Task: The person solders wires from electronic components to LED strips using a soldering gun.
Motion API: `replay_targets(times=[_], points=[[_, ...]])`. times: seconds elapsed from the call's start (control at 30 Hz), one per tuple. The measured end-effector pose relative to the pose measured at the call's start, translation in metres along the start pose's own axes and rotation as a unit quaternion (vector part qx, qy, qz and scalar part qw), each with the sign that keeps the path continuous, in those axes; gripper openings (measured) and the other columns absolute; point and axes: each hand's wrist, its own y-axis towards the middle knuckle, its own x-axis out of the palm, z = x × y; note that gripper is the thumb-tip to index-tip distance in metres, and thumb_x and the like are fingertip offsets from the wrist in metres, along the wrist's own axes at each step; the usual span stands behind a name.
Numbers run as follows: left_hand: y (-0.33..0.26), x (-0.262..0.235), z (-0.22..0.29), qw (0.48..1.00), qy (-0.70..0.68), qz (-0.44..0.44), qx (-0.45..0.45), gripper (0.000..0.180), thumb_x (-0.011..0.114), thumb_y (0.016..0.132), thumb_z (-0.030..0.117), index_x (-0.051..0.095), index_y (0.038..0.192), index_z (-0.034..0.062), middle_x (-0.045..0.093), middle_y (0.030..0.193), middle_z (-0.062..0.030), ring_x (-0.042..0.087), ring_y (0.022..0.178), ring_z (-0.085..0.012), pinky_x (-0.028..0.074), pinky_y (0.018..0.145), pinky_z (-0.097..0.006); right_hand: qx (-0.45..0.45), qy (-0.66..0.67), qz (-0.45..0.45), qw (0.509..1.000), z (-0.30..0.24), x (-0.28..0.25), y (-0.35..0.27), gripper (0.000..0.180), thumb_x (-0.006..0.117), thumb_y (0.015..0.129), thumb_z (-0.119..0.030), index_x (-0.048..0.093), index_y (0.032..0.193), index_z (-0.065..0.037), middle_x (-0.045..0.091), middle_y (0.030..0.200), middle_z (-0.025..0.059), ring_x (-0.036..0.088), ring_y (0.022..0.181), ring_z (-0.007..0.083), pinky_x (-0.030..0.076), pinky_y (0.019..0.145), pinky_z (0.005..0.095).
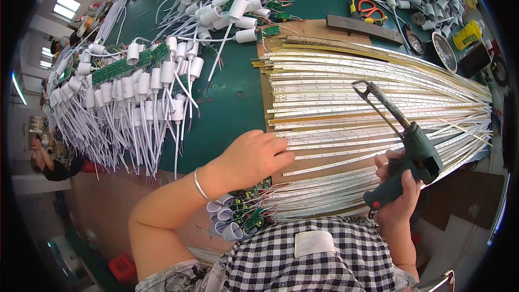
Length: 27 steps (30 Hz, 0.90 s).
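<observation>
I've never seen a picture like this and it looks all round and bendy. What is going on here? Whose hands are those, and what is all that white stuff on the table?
The picture comes from a small camera worn on a person's head, looking down at their own hands. Its wide lens makes straight edges look curved.

The left hand rests flat on a big stack of long, thin white and gold light strips spread like a fan on a board. The right hand holds a green gun-shaped soldering tool with a long metal tip pointing up over the strips.

On the green table lie many white plug caps with white wires joined to small green circuit boards. More of these sit just below the left wrist. At the far top lie orange-handled scissors.

The checked cloth at the bottom is the person's clothing.
</observation>
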Motion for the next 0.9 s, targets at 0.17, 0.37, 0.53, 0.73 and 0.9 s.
replay_targets(times=[0.17, 0.37, 0.53, 0.73, 0.9], points=[[0.031, -0.039, -0.055, 0.978, 0.064, 0.160, -0.119, 0.024, 0.068, 0.079, 0.020, 0.065, 0.100, 0.0093, 0.063, 0.095, -0.0093, 0.058, 0.092, -0.0302, 0.046, 0.081, -0.040, -0.012, 0.010, 0.024, 1.000, -0.002, -0.005, -0.001, 0.054, 0.064, 0.085, -0.026, 0.044, 0.126, 0.003, 0.061, 0.108, 0.0218, 0.066, 0.083, 0.0271, 0.052, 0.088, 0.0422], [0.036, -0.044, -0.195, 0.859, 0.344, 0.205, -0.320, 0.093, 0.080, 0.066, 0.023, 0.030, 0.146, 0.0206, 0.048, 0.130, -0.0151, 0.045, 0.123, -0.0339, 0.038, 0.100, -0.043, -0.024, 0.023, 0.003, 0.999, 0.001, -0.001, -0.003, 0.055, 0.065, 0.085, -0.024, 0.043, 0.128, 0.002, 0.060, 0.108, 0.0227, 0.065, 0.082, 0.0246, 0.052, 0.085, 0.0391], [0.068, -0.075, -0.231, 0.903, 0.237, 0.064, -0.352, 0.099, 0.079, 0.066, 0.021, 0.025, 0.149, 0.0251, 0.052, 0.122, -0.0185, 0.056, 0.108, -0.0383, 0.047, 0.090, -0.044, -0.016, 0.015, 0.037, 0.999, 0.000, -0.002, -0.008, 0.057, 0.064, 0.085, -0.024, 0.042, 0.130, 0.003, 0.060, 0.108, 0.0224, 0.065, 0.082, 0.0239, 0.051, 0.088, 0.0412], [0.064, -0.060, -0.231, 0.936, 0.253, 0.109, -0.219, 0.083, 0.073, 0.064, 0.018, 0.040, 0.139, 0.0266, 0.064, 0.098, -0.0157, 0.063, 0.091, -0.0359, 0.051, 0.080, -0.046, -0.023, 0.020, 0.021, 0.999, 0.002, -0.004, -0.011, 0.055, 0.062, 0.086, -0.023, 0.042, 0.130, 0.001, 0.060, 0.110, 0.0210, 0.065, 0.080, 0.0233, 0.047, 0.095, 0.0499], [0.064, -0.087, -0.206, 0.941, 0.199, 0.071, -0.266, 0.065, 0.069, 0.065, 0.020, 0.051, 0.127, 0.0210, 0.066, 0.092, -0.0165, 0.065, 0.087, -0.0343, 0.051, 0.077, -0.045, -0.027, 0.016, 0.029, 0.999, -0.001, -0.006, -0.009, 0.052, 0.060, 0.087, -0.022, 0.043, 0.130, 0.001, 0.060, 0.110, 0.0211, 0.065, 0.080, 0.0229, 0.047, 0.096, 0.0503]])
